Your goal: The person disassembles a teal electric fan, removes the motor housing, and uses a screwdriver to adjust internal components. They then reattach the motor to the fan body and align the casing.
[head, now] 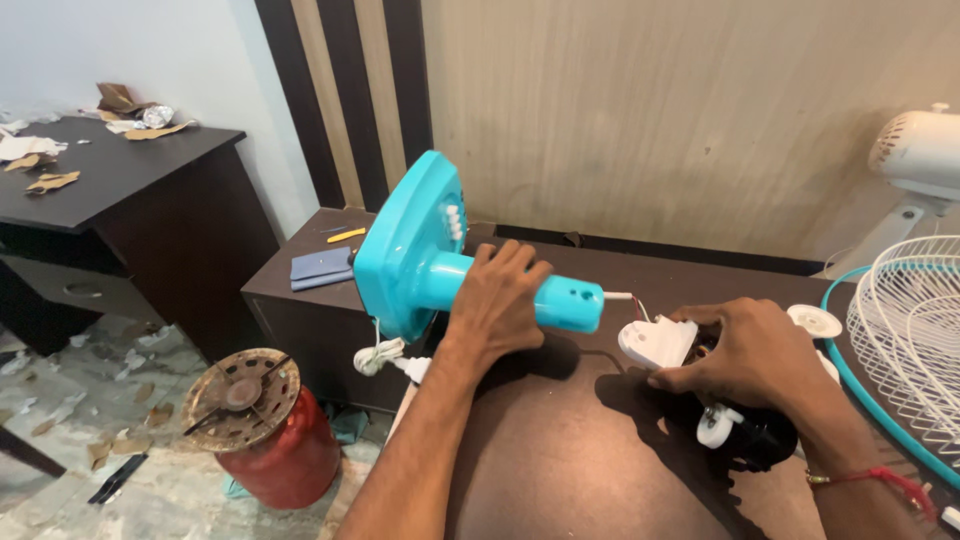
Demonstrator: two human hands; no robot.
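My left hand (pixel 497 300) grips the turquoise stem of a fan stand, whose square turquoise base (pixel 405 245) is tipped up on its edge at the left. Thin wires run from the stem's open end toward a white plastic housing piece (pixel 655 342). My right hand (pixel 745 352) rests over that white piece and a black fan motor (pixel 750 440) lying on the dark brown table (pixel 600 470). A white knob (pixel 716 426) sticks out of the motor. A coiled white power cord (pixel 378 356) hangs below the base.
A white wire fan grille with turquoise rim (pixel 915 340) lies at the right, a white fan motor head (pixel 920 150) behind it. A red gas cylinder (pixel 265 430) stands on the littered floor. A dark desk (pixel 120 190) with paper scraps stands left. A blue cloth (pixel 320 267) and yellow tool (pixel 346 235) lie on the table's far corner.
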